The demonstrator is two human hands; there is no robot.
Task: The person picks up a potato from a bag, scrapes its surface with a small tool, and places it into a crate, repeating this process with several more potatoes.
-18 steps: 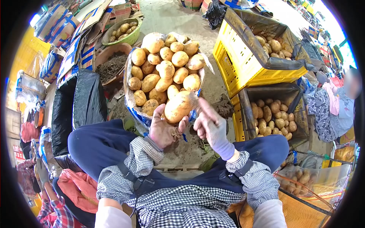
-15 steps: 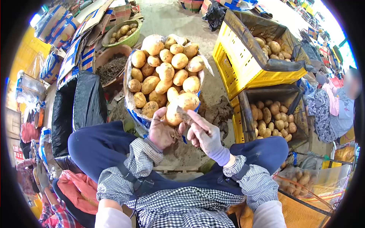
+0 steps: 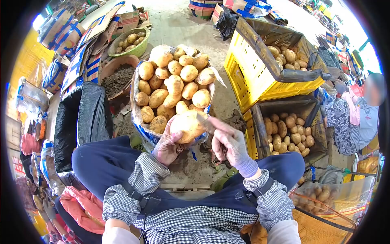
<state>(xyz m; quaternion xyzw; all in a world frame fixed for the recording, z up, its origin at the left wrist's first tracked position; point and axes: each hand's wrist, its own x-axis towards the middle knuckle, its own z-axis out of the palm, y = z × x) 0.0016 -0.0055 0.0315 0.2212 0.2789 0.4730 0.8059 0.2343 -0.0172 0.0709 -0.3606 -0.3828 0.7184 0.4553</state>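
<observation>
My left hand [image 3: 167, 147], in a dirty glove, is wrapped round a large potato [image 3: 187, 127] and holds it up in front of the heaped basket. Against the right side of this potato lies a small flat brownish blade [image 3: 206, 123], gripped by my gloved right hand [image 3: 230, 143] with the index finger stretched along it. The blade's edge is blurred, and its handle is hidden in the fingers. Just beyond both hands, a lined basket [image 3: 135, 106] is piled with soil-marked potatoes [image 3: 174, 84].
On the right stand a yellow crate [image 3: 243, 77] and a lower dark-lined crate [image 3: 256, 130], both holding potatoes. At the left are a black-lined box [image 3: 95, 114], a tub of soil [image 3: 118, 81] and a green basin [image 3: 142, 49] of potatoes. Another person [image 3: 357, 114] sits far right.
The potato in my left hand has turned and come slightly lower and left. My right hand has shifted right, its blade now at the potato's right side.
</observation>
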